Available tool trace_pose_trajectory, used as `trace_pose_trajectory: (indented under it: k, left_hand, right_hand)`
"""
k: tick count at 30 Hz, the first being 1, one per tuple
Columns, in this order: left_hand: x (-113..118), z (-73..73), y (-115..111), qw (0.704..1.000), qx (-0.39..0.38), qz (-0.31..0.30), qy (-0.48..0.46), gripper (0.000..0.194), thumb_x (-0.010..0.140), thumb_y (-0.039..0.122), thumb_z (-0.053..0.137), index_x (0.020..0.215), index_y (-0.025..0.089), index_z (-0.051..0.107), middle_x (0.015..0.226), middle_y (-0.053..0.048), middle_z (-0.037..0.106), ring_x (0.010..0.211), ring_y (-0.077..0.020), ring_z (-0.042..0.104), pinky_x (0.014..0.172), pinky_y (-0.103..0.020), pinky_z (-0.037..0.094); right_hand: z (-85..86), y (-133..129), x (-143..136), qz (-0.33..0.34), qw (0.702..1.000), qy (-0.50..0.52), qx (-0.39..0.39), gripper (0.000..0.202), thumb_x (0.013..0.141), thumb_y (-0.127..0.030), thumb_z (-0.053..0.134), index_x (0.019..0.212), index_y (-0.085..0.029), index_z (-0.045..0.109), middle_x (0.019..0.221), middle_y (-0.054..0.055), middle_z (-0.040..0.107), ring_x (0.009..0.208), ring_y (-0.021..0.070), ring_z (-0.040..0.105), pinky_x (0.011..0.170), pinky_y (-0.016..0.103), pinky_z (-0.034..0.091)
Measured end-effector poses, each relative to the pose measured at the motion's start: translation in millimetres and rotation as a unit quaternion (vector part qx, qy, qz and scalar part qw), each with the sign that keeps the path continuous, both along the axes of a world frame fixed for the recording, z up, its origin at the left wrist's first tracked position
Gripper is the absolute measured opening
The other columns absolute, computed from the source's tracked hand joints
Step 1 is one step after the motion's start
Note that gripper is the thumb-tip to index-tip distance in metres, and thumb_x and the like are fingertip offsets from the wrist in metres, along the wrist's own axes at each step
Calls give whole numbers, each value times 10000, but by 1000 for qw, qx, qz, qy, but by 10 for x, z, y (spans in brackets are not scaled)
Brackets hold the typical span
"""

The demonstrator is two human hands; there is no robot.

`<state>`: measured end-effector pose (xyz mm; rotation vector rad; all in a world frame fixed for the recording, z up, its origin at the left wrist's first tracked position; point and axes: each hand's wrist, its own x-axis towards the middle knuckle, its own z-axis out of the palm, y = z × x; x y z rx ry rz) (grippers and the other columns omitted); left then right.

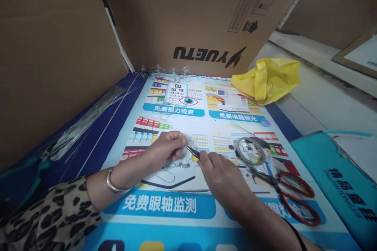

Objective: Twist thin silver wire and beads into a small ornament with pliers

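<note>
The left hand (173, 145) pinches what looks like thin wire (193, 138) over the poster (171, 235), though it is hard to see. The right hand (219, 174) curls around pliers (193, 151). Thin wire could make their tip slip and poke a finger.

Poster (138, 231): beneath both hands
Pliers (193, 152): in the right hand (220, 176), tip at the left hand (167, 147)
Beads (185, 165): just on the near side of the left hand's fingers
Tape roll (253, 163): on the poster, right of the right hand
Scissors (275, 181): right of the right hand
Wire bundle (81, 123): left of the left hand
Carton (191, 15): beyond both hands
</note>
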<state>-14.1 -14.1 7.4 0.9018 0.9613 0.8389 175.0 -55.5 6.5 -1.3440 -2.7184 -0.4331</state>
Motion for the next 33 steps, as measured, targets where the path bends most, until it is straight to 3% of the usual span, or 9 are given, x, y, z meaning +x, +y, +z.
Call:
trace_pose_trajectory:
  k: [5,10,15,18,21,24,27,30,33]
  left_hand:
    - [57,35,-31,996,-34,46,-66,186,747,270,591,660,156,472,434,62,437,368,-30,326,388,-180,181]
    - [56,36,-40,993,-41,52,-93,157,744,237,577,656,151,479,429,60,431,372,-28,313,393,-178,181]
    - [-11,19,-7,996,-22,22,-82,171,755,250,573,655,154,471,465,58,443,392,-32,345,405,-180,205]
    - [-45,-4,16,997,-14,8,-75,173,763,250,561,647,155,473,478,54,443,401,-37,354,412,-184,221]
    - [-61,-17,21,997,-10,-29,-64,177,772,258,554,646,156,484,484,49,446,401,-42,347,413,-186,230]
    - [-66,-9,10,997,-12,-67,-29,188,777,300,555,662,159,506,465,47,448,390,-49,336,402,-188,212]
    - [-61,10,1,995,-18,-97,-5,200,777,330,557,676,160,524,447,46,449,384,-55,333,394,-190,196]
    - [-43,32,1,993,-17,-113,-14,194,773,324,563,682,156,534,441,50,441,388,-55,330,397,-187,210]
    - [-20,48,-1,993,-12,-119,-18,188,768,315,573,684,152,530,427,56,432,391,-54,331,402,-181,220]
  right_hand:
    - [-95,6,-71,-44,994,85,-46,226,916,-254,346,990,-151,533,775,87,607,596,170,559,466,252,361]
    - [-76,19,-113,-59,978,150,-132,241,918,-234,308,1013,-150,513,844,92,621,644,176,588,499,252,407]
    - [44,90,7,-47,970,189,-143,261,915,-288,313,1022,-163,515,882,94,611,768,201,588,603,278,437]
    - [104,156,121,-92,966,208,-120,277,913,-317,319,1035,-161,512,912,101,599,804,205,572,622,280,427]
    - [95,231,199,-123,973,149,-129,268,910,-314,333,993,-161,537,889,96,587,786,206,551,650,302,413]
    - [46,292,233,-103,986,79,-103,236,873,-315,423,964,-156,572,887,109,586,862,240,521,756,369,389]
    - [47,329,233,-60,989,109,-82,235,854,-301,458,995,-162,586,966,116,597,962,260,495,831,412,357]
    - [125,355,183,-17,964,242,-107,273,892,-277,375,1025,-159,582,977,108,620,954,221,519,850,369,370]
    - [198,386,80,-14,911,325,-252,275,909,-304,346,951,-203,598,915,45,640,828,154,564,723,256,408]
